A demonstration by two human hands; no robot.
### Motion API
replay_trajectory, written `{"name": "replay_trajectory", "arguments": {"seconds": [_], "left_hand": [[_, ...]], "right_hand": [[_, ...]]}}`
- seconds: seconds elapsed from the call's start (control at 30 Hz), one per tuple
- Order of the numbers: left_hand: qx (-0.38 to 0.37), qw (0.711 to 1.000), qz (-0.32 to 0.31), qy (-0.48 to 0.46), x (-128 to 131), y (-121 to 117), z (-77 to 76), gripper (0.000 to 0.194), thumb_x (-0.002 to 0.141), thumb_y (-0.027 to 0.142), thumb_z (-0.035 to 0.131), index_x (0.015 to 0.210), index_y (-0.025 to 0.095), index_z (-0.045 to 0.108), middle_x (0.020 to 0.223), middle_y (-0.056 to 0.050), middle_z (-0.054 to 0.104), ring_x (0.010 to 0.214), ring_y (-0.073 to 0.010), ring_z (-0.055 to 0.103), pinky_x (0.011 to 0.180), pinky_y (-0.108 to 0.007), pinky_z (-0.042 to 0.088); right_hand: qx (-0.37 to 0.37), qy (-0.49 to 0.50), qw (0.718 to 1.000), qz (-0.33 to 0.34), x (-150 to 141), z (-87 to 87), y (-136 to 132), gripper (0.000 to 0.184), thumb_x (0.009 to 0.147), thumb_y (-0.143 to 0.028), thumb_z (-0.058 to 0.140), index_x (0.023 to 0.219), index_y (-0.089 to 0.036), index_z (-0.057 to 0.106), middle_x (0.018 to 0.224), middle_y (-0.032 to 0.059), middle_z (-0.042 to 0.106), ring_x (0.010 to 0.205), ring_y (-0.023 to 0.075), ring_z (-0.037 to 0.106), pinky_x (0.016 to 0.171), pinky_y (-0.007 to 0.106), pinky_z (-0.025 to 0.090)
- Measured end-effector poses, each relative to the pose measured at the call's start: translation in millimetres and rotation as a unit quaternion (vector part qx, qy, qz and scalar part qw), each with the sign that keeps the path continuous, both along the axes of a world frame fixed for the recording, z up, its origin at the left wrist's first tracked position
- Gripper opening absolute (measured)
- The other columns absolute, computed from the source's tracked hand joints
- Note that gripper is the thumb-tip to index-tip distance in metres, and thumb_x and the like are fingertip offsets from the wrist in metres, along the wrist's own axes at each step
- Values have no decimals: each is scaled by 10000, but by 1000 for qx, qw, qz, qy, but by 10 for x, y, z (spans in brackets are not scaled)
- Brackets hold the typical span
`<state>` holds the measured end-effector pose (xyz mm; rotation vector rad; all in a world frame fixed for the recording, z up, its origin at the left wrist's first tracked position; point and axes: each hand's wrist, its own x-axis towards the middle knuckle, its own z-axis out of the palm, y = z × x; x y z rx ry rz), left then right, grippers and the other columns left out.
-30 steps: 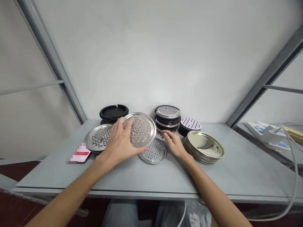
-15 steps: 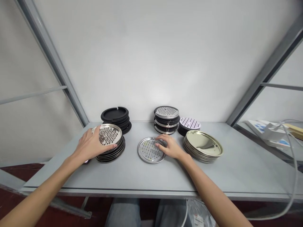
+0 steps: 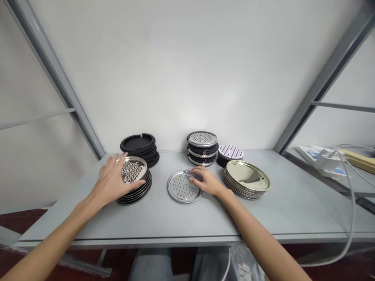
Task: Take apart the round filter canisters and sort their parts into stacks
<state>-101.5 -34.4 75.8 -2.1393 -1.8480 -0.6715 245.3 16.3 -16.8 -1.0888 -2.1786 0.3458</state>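
My left hand (image 3: 110, 181), fingers spread and thumb apart, is over the left side of a stack of round metal grater plates (image 3: 133, 170) with raised teeth; whether it touches the top plate I cannot tell. In the middle of the table one round silver grater plate (image 3: 182, 189) lies flat. My right hand (image 3: 207, 182) reaches over its right edge, thumb and fingers bent but apart. Those fingertips are at the plate's upper right and seem to rest on it. Just right of that hand stands a stack of shiny gold-coloured round lids (image 3: 247, 176).
Black ringed discs (image 3: 139, 144) are stacked at the back left. Behind the single plate stands a pile of black and silver grater-topped pieces (image 3: 202, 146). Beside it are black discs with a striped white top (image 3: 231, 152). A white cable (image 3: 352, 218) hangs at the right.
My left hand's fingers have lifted and spread a little at the stack. The right hand stays at the single plate. The whole view has shifted slightly.
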Motion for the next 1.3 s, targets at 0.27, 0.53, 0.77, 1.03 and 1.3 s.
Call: {"name": "replay_trajectory", "arguments": {"seconds": [0.27, 0.53, 0.77, 1.03, 1.3], "left_hand": [[-67, 914, -400, -5, 916, 28, -280, 661, 817, 450, 634, 1382, 209, 390, 1362, -106, 495, 1259, -264, 461, 1075, -404, 367], [-282, 878, -386, -23, 1181, 606, -783, 1233, 573, 689, 728, 1511, 185, 109, 1561, -148, 160, 1438, -333, 110, 1166, -470, 168], [-299, 905, -302, -33, 1067, 526, -811, 1199, 600, 776, 641, 1511, 203, 113, 1572, -171, 34, 1442, -342, 27, 1152, -478, 179], [-259, 939, -217, -67, 1170, 492, -892, 1132, 674, 785, 553, 1506, 149, 125, 1565, -181, 98, 1442, -348, 31, 1158, -477, 151], [-259, 937, -230, -48, 1107, 520, -894, 1150, 667, 792, 550, 1503, 140, 107, 1567, -189, 69, 1442, -348, -5, 1158, -473, 117]], "right_hand": [[32, -6, 999, -3, 30, -49, 46, 227, 860, -251, 561, 1050, -174, 658, 1056, 103, 666, 1024, 229, 578, 930, 382, 432], [15, 23, 997, -69, 80, -18, 62, 308, 847, -95, 425, 1056, -150, 646, 1028, 106, 692, 958, 203, 626, 882, 354, 473], [20, -46, 978, -204, 173, 139, -3, 330, 876, -128, 389, 1104, -176, 623, 1010, 83, 702, 890, 197, 655, 787, 292, 470], [-61, -307, 916, -250, -47, 82, -121, 294, 866, -94, 392, 991, -146, 652, 925, 142, 693, 889, 260, 647, 701, 305, 433], [-54, -172, 968, -174, -21, 13, -12, 270, 865, -154, 485, 1075, -166, 653, 1018, 94, 675, 988, 209, 583, 835, 269, 416]]}}
